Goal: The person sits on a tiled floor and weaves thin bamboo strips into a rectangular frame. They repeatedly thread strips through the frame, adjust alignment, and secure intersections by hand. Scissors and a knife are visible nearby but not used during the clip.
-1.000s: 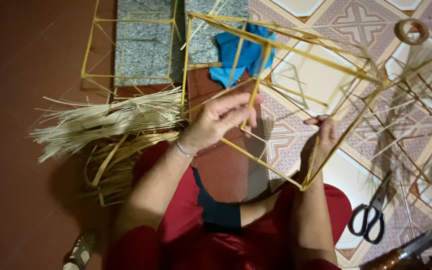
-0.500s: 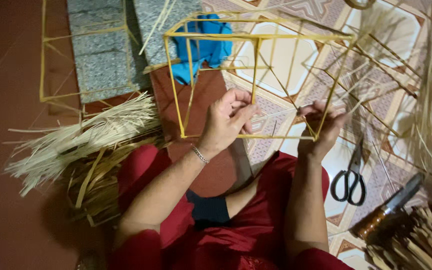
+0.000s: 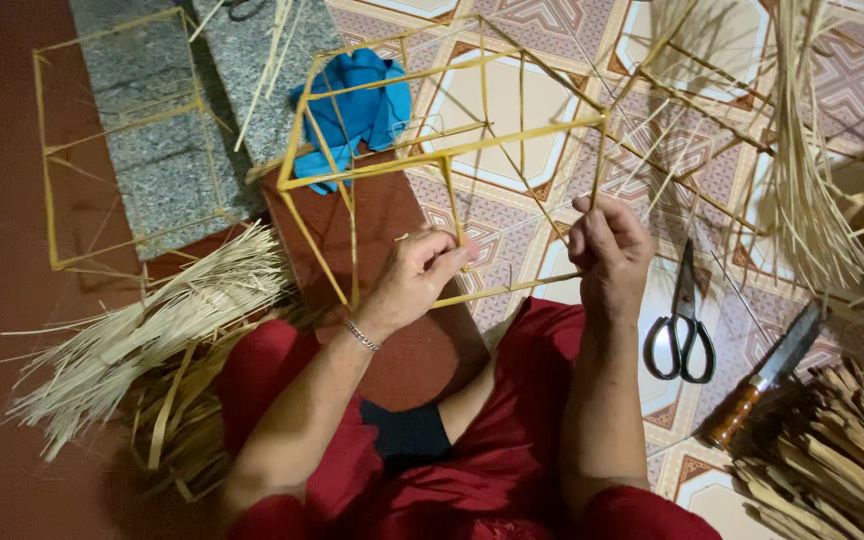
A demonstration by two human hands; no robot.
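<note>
Pinching the bamboo frame (image 3: pixel 442 150), left hand (image 3: pixel 414 280) and right hand (image 3: pixel 607 245) grip its lower sticks.

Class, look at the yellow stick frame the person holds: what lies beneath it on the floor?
Through the yellow stick frame show a blue cloth, patterned floor tiles and a red-brown strip. The cloth hides whatever lies under it.

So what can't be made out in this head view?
- Joint of the yellow bamboo stick frame: hidden by left hand fingers.
- Right hand grip: covered by its own fingers.
- Brown-handled knife: blade tip lost among split bamboo strips.
- Second stick frame: too thin to trace against the floor.
</note>
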